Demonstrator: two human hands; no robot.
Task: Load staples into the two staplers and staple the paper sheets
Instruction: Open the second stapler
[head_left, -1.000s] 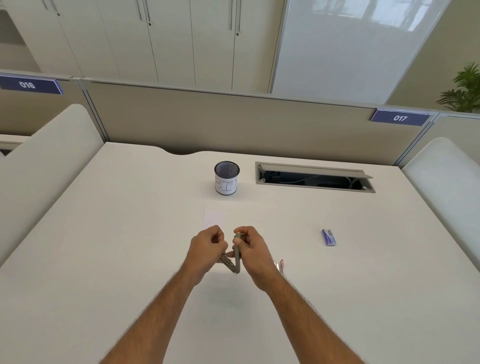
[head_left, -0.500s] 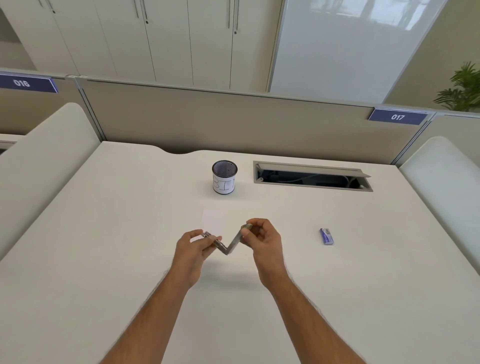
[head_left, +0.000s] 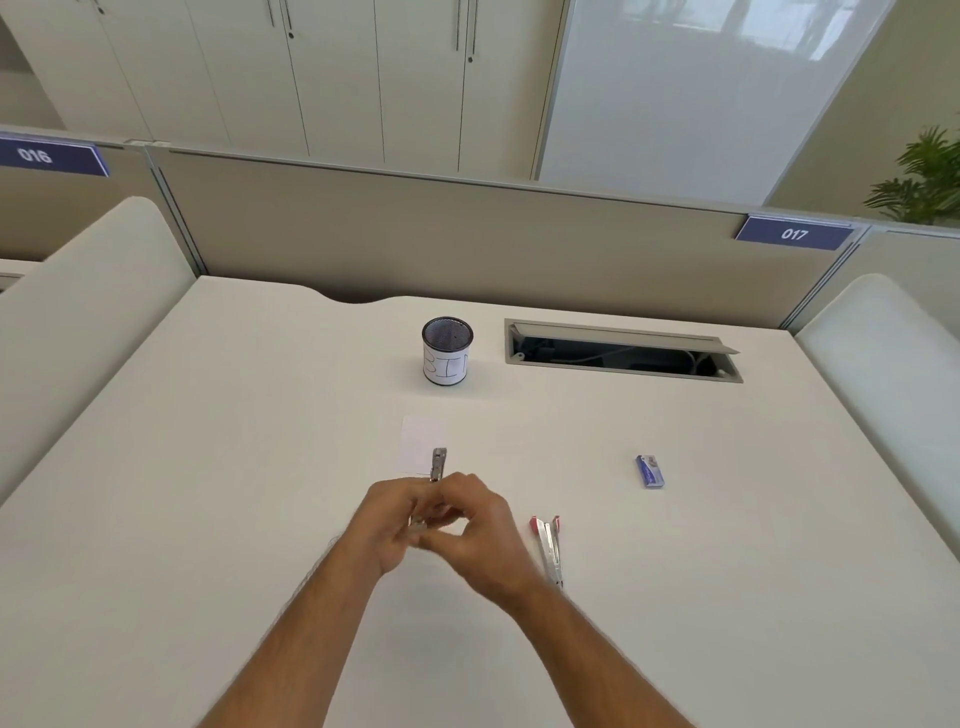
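Note:
A small grey metal stapler (head_left: 438, 464) sticks out beyond my two hands at the desk's middle. My left hand (head_left: 397, 522) grips its near end. My right hand (head_left: 480, 525) is closed over it from the right; most of the stapler is hidden between my fingers. Just behind it lies a small white paper sheet (head_left: 418, 440). A second stapler (head_left: 549, 548), silver with red ends, lies on the desk to the right of my right wrist. A blue staple box (head_left: 649, 471) lies farther right.
A mesh cup labelled BIN (head_left: 447, 352) stands behind the paper. An open cable hatch (head_left: 623, 352) is set into the white desk (head_left: 208, 467) at the back right. A beige partition closes the far edge.
The grey stapler was spread open in a V between my hands; now both hands have come together over it and it points away from me. The red stapler shows beside my right wrist.

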